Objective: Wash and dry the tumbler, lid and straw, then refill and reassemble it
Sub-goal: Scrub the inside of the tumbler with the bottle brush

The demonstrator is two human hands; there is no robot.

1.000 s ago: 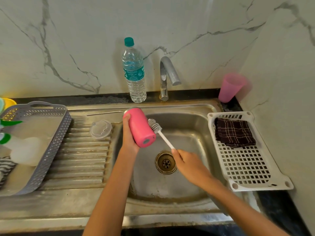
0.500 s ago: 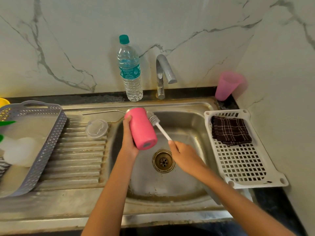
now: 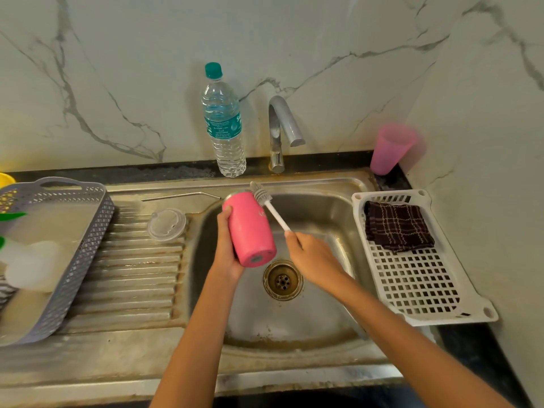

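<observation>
left hand [image 3: 228, 248] still gripping the pink tumbler [image 3: 250, 228], right hand [image 3: 312, 254] clutching the brush [image 3: 269, 206], bristles slid up, probably touching the rim

**Steel, plastic and marble at the sink**

The sink [image 3: 332, 207] is dull, stained steel, its drainboard ribbed. The tumbler [image 3: 250, 231] looks matt pink. The lid [image 3: 167, 224] is cloudy clear plastic, the straw [image 3: 179, 197] thin shiny metal. The tap [image 3: 282, 128] is brushed metal. A checked woven cloth [image 3: 397, 226] lies in a white perforated plastic tray [image 3: 418, 290]. The walls are smooth veined marble.
</observation>
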